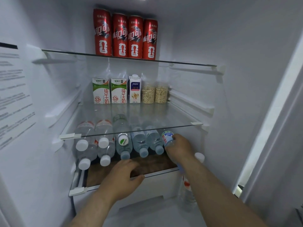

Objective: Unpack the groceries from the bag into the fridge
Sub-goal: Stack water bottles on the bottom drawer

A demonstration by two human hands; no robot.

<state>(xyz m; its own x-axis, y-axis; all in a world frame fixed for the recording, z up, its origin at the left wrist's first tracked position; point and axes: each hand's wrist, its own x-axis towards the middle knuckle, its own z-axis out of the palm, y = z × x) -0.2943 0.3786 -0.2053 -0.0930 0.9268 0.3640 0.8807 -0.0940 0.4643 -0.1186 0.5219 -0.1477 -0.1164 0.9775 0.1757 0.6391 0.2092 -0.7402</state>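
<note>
I look into an open fridge. My right hand (179, 149) grips a water bottle with a blue and white label (167, 138), laying it at the right end of a row of lying water bottles (123, 145) on the lowest glass shelf (157, 173). My left hand (122, 176) rests flat on that shelf's front edge, fingers spread, holding nothing. The grocery bag is out of view.
Several red cola cans (125, 35) stand on the top shelf. Two milk cartons (109, 90), a taller carton (134, 90) and two oat jars (155, 94) stand on the middle shelf. Another bottle (188, 190) stands below my right arm. The door edge (270, 112) is on the right.
</note>
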